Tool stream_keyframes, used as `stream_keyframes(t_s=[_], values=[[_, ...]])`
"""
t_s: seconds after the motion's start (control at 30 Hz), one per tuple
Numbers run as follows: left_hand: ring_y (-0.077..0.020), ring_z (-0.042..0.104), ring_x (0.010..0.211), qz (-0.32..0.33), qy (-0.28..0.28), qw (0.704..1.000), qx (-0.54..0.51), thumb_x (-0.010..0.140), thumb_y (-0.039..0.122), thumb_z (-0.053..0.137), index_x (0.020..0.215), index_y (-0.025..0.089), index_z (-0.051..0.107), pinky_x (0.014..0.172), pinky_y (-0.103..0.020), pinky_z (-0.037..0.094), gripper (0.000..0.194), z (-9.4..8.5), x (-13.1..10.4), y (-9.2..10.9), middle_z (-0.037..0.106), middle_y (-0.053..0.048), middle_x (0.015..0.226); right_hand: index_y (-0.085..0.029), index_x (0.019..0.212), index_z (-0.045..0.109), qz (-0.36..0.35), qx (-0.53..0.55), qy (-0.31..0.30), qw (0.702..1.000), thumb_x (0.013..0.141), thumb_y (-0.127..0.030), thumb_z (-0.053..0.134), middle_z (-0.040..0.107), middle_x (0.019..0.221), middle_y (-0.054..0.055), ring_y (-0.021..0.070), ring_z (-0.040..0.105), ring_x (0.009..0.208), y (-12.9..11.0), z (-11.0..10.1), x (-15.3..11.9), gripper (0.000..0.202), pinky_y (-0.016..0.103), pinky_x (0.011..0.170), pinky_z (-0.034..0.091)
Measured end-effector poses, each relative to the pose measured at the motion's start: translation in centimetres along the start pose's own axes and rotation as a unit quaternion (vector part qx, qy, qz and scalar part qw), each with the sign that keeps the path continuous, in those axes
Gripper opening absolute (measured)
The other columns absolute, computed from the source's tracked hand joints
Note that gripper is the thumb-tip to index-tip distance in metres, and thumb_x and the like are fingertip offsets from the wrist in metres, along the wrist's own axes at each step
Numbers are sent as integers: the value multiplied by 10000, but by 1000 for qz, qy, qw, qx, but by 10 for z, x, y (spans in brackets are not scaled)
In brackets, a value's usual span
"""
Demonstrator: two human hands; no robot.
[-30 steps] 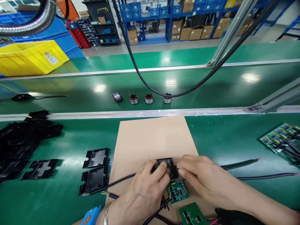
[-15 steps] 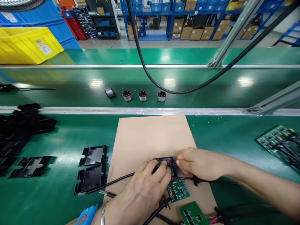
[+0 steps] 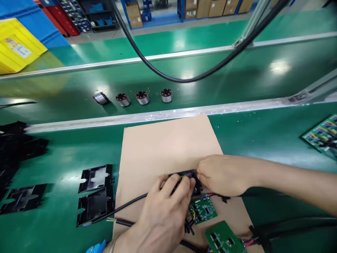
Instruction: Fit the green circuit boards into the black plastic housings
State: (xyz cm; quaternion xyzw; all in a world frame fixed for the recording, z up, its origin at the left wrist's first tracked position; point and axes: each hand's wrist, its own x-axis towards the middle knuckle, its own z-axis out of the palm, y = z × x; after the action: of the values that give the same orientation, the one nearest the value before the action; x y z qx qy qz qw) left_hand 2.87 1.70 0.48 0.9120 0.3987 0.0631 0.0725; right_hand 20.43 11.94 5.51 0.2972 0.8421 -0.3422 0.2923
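My left hand [image 3: 167, 202] curls over a small black plastic housing [image 3: 197, 189], gripping it against the cardboard. Part of a circuit board shows inside the housing; the fingers cover much of it. At the housing's right end, my right hand [image 3: 221, 175] is closed in a pinch, and what sits between its fingertips is hidden. Just below lies a green circuit board [image 3: 204, 209] with wires attached. A second green board [image 3: 223, 238] rests nearer to me. One black cable [image 3: 131, 201] runs leftward from under my left hand.
A cardboard sheet [image 3: 163, 144] covers the bench's middle. Two open black housings [image 3: 96, 177] lie to its left, with a black pile [image 3: 13, 151] beyond. Several metal-ringed coils [image 3: 142, 98] stand behind the rail [image 3: 147, 116]. A thick cable [image 3: 181, 80] hangs across; wired boards [image 3: 323, 133] sit right.
The view has tilted and shifted downward and to the right. Both hands stay at the black housing, with the right hand still closed at its right end.
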Motion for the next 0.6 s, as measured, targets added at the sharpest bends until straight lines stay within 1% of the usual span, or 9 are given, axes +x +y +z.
stream_keyframes(t_s=[0.07,0.1,0.17,0.23,0.3,0.37,0.43,0.5,0.6], values=[[-279,477,1050,-10,-15,1000,-19,840,110,446,1317,80,493,855,-446,395,480,-3,3,1,602,-95,1189,-129,675,627,11,-20,23,999,883,-91,391,675,699,97,161,536,563,0,6,-1,317,283,515,322],[-279,479,1049,-13,-18,999,-26,841,116,453,1315,88,497,854,-450,389,477,-4,3,1,606,-92,1183,-136,686,623,16,-19,49,998,889,-102,392,677,716,96,174,560,595,1,11,-3,310,288,531,331],[-267,479,1068,-5,1,999,-32,848,108,455,1312,110,505,891,-445,374,466,-6,1,-1,615,-76,1180,-158,710,602,27,7,127,991,912,-149,385,668,732,81,194,588,652,3,21,-10,297,296,565,354],[-247,468,1120,14,39,999,-29,861,69,439,1284,142,532,966,-425,345,439,-6,-4,-3,613,-48,1212,-177,789,583,29,48,209,976,914,-194,412,646,744,52,194,587,680,6,34,-17,213,293,585,374],[-240,452,1160,24,65,998,-16,871,32,420,1244,156,564,1012,-406,326,419,-5,-9,-5,595,-32,1260,-190,903,567,5,78,278,957,890,-199,473,631,814,34,186,573,727,9,46,-20,95,288,622,397],[-260,445,1170,22,71,997,4,876,39,422,1210,142,585,1014,-418,334,386,-3,-12,-3,583,-47,1272,-193,958,566,-39,70,333,940,879,-154,486,609,884,37,186,550,791,12,58,-19,119,292,670,406],[-289,437,1178,12,65,998,17,877,81,448,1175,115,601,1008,-442,348,337,-2,-13,0,583,-78,1249,-181,918,583,-81,25,371,925,893,-91,422,583,875,47,191,514,801,12,69,-15,186,306,682,391],[-311,427,1190,4,66,998,18,880,113,463,1153,98,610,1004,-460,362,311,-2,-12,2,579,-104,1234,-166,859,587,-114,-25,395,911,902,-37,348,556,821,50,194,474,762,12,76,-10,274,319,655,364],[-294,457,1151,-31,58,997,-48,895,154,481,1133,140,628,971,-455,404,280,-7,-9,-2,582,-93,1206,-148,862,590,-135,-60,411,900,920,-22,314,540,817,52,196,441,746,12,82,-7,309,336,645,342]])
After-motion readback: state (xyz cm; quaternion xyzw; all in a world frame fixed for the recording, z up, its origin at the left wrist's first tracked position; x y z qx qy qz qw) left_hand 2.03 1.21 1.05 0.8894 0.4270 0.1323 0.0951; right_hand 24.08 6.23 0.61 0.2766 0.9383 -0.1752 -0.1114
